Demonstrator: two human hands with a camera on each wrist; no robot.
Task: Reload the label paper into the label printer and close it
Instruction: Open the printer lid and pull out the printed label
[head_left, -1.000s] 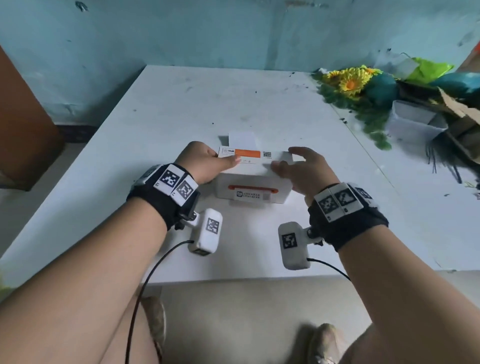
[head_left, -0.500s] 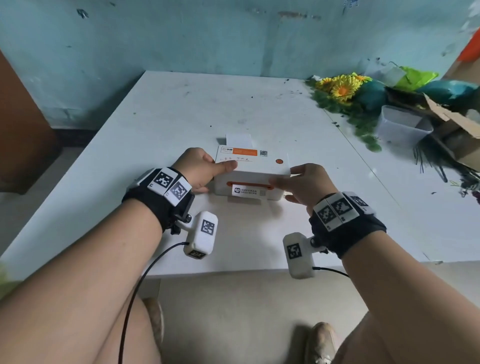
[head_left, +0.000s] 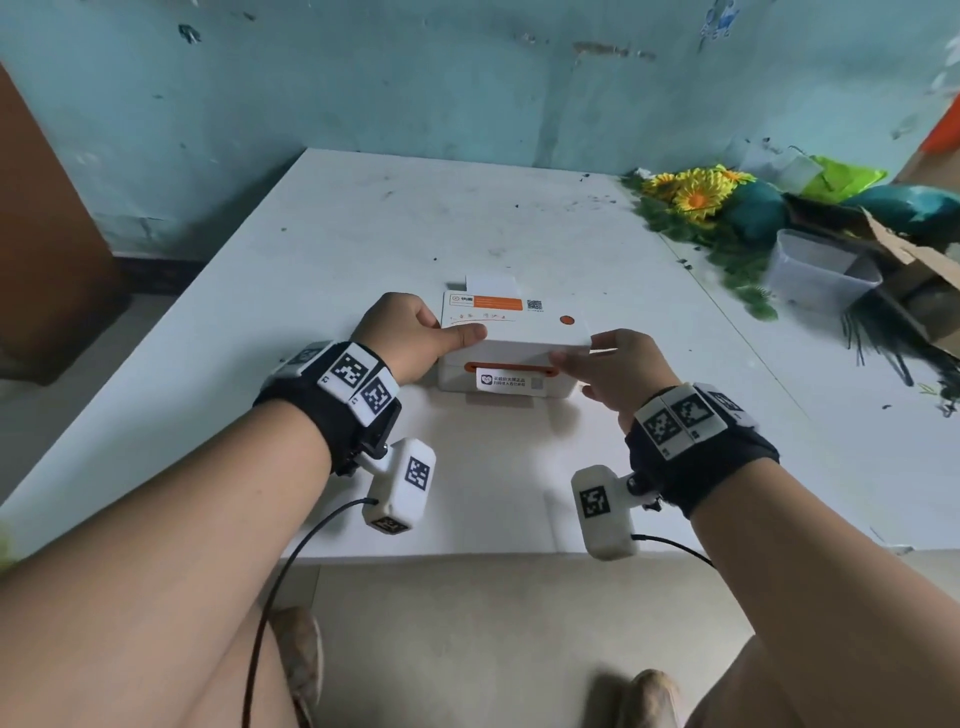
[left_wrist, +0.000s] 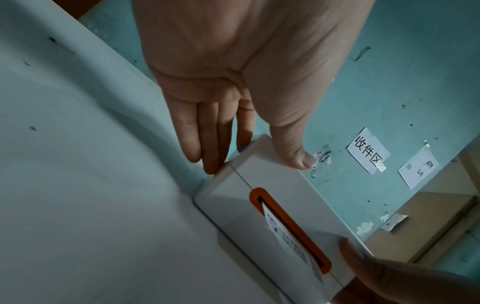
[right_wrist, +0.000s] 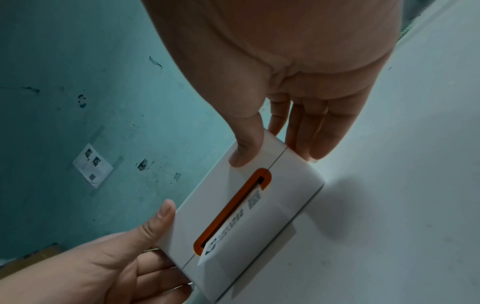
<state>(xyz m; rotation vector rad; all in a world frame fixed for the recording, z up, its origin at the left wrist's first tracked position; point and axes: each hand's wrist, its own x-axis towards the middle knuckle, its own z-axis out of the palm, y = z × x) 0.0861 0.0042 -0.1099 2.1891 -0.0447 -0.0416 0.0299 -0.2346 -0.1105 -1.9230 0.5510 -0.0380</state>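
Note:
The white label printer (head_left: 511, 332) with an orange slot stands on the white table (head_left: 363, 234), its lid down. A printed label strip (head_left: 506, 382) sticks out of the front slot, and white paper (head_left: 491, 285) shows behind the printer. My left hand (head_left: 415, 332) rests on the left end, thumb on the lid and straight fingers along the side. My right hand (head_left: 608, 358) is at the front right corner, thumb against the upper front and fingers beside the right side. The left wrist view shows the printer (left_wrist: 272, 195) and strip (left_wrist: 288, 236); the right wrist view shows the printer (right_wrist: 285, 195) and strip (right_wrist: 228, 226).
Artificial sunflowers (head_left: 696, 197), a clear plastic tub (head_left: 815, 270) and a torn cardboard box (head_left: 914, 260) crowd the table's right side. A teal wall (head_left: 467, 78) runs behind. The table's front edge (head_left: 467, 553) lies just under my wrists.
The printer lid has come down from a raised tilt to flat on the body. My right hand has slid from the lid's top to the front right corner.

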